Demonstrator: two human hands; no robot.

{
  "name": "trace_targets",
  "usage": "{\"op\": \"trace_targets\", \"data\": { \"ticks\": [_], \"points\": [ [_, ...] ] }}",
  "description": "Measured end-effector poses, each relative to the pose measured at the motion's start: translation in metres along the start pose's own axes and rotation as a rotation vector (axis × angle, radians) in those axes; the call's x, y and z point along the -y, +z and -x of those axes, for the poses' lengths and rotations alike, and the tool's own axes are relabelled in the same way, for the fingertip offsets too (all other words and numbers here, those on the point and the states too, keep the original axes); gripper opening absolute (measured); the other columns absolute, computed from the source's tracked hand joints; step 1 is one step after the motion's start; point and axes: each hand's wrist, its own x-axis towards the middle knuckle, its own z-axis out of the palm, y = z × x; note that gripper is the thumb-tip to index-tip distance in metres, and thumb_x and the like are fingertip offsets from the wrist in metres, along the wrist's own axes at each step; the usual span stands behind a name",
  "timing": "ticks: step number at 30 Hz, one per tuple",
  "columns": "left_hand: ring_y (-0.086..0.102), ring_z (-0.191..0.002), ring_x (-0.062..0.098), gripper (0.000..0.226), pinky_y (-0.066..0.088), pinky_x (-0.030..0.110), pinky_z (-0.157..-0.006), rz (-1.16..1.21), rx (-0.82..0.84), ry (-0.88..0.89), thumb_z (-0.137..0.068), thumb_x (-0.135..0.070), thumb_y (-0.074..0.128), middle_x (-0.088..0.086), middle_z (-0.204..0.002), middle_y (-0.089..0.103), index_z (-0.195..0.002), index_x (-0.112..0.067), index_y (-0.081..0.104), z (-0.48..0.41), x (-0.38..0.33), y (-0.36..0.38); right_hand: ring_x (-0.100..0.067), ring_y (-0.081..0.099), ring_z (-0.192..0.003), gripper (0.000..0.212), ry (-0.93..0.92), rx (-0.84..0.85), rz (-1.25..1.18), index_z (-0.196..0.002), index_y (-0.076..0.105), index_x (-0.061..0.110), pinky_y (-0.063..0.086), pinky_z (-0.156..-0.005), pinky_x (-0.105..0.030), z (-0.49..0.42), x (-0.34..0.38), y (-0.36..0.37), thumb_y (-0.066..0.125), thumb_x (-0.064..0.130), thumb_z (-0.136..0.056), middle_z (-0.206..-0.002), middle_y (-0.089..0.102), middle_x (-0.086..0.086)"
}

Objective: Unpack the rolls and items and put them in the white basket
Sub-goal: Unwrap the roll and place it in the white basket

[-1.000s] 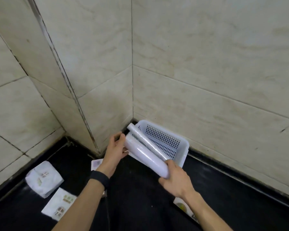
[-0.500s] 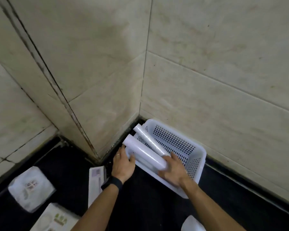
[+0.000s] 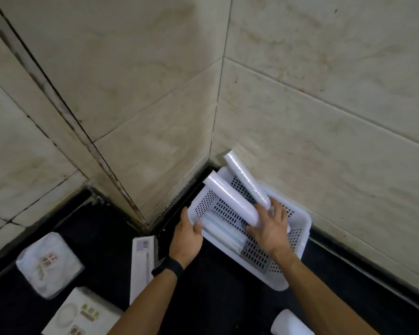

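Note:
The white perforated basket (image 3: 296,252) sits on the dark floor in the wall corner. Two white rolls lean across it: the nearer roll (image 3: 230,199) and the farther roll (image 3: 246,181), whose top end rests against the wall. My right hand (image 3: 270,228) covers their lower ends inside the basket, fingers around the nearer roll. My left hand (image 3: 188,238) grips the basket's left rim with the thumb inside. A flat white packet with blue lines (image 3: 224,232) lies on the basket's bottom.
On the floor at the left lie a long white box (image 3: 142,259), a white wrapped pack (image 3: 49,263) and a printed white box (image 3: 82,313). Another white item (image 3: 290,323) shows at the bottom edge. Tiled walls close off the corner behind the basket.
Both hands have lowered the two rolls from above the basket into it. My left hand has left the rolls' ends and taken the basket's rim. The view has dropped closer.

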Motion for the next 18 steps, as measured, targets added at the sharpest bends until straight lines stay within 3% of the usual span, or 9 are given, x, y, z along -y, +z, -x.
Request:
{"op": "trace_targets", "data": {
  "ticks": [4,6,10,14,18],
  "points": [
    [0.054,-0.122,0.026,0.059,0.043,0.033,-0.099,0.018,0.002,0.02,-0.103,-0.03,0.043,0.009,-0.14,0.052,-0.155,-0.022,0.015,0.002,0.0,-0.001,-0.031,0.009,-0.151,0.088,-0.019,-0.105,-0.04,-0.155,0.015,0.041,0.017,-0.117,-0.054,0.008,-0.007,0.018,0.067,0.055,-0.085,-0.167,-0.001,-0.005],
    [0.056,-0.118,0.024,0.056,0.045,0.033,-0.099,0.029,0.0,0.04,-0.103,-0.027,0.045,0.008,-0.137,0.054,-0.153,-0.023,0.02,0.001,-0.001,-0.002,-0.028,0.006,-0.153,0.092,-0.021,-0.111,0.008,-0.159,0.003,0.031,0.009,-0.119,-0.052,0.006,-0.009,0.023,0.054,0.065,-0.09,-0.167,0.002,-0.005],
    [0.055,-0.119,0.024,0.055,0.045,0.037,-0.101,0.034,0.0,0.025,-0.103,-0.025,0.045,0.008,-0.136,0.054,-0.152,-0.022,0.022,0.001,-0.001,-0.001,-0.028,0.005,-0.152,0.083,-0.007,-0.081,0.1,-0.158,-0.001,0.019,0.003,-0.12,-0.053,0.006,-0.009,0.029,0.022,0.069,-0.097,-0.167,0.006,-0.007],
    [0.055,-0.12,0.026,0.057,0.044,0.037,-0.101,0.003,0.0,0.022,-0.103,-0.026,0.044,0.009,-0.139,0.054,-0.154,-0.019,0.018,0.0,0.001,0.0,-0.029,0.002,-0.152,0.075,-0.026,-0.057,0.055,-0.158,0.003,0.017,0.006,-0.122,-0.056,0.003,-0.007,0.027,0.013,0.064,-0.1,-0.166,0.007,-0.01],
    [0.054,-0.122,0.027,0.058,0.04,0.03,-0.096,-0.01,-0.009,0.021,-0.103,-0.025,0.044,0.01,-0.14,0.053,-0.154,-0.019,0.018,-0.001,0.001,0.003,-0.027,-0.005,-0.153,0.075,0.031,-0.037,0.07,-0.158,-0.008,0.023,0.0,-0.121,-0.054,0.002,0.0,0.025,0.016,0.065,-0.099,-0.167,-0.002,-0.007]
  ]
}}
